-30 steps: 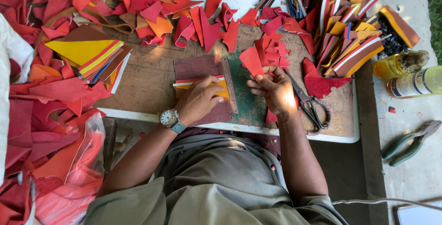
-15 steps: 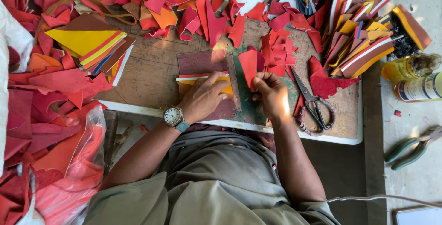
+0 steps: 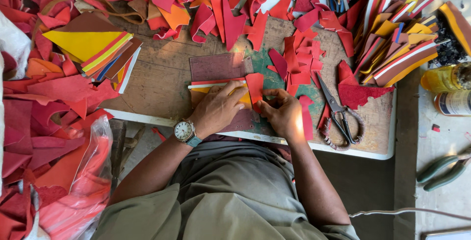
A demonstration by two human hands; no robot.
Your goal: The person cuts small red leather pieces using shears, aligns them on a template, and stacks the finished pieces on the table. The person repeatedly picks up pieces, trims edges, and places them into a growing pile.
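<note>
My left hand point(image 3: 220, 108), with a wristwatch point(image 3: 185, 131) on its wrist, presses flat on a small stack of yellow, red and white sheets point(image 3: 216, 86) lying over a maroon piece point(image 3: 218, 66). My right hand point(image 3: 283, 113) pinches the lower edge of a red leather piece point(image 3: 254, 87) that stands next to the stack on the green cutting mat point(image 3: 269, 79). Both hands work at the front edge of a worn wooden board point(image 3: 167, 73).
Black scissors point(image 3: 338, 115) lie just right of my right hand. Red scraps point(image 3: 294, 56) cover the board's back and left side. A stack of coloured triangular sheets point(image 3: 95, 48) sits at left, layered strips point(image 3: 392, 39) at right, bottles point(image 3: 449, 90) and green pliers point(image 3: 441, 169) far right.
My right hand has drawn in toward the left hand and brought the red piece down beside the stack. The left hand has stayed pressed on the stack.
</note>
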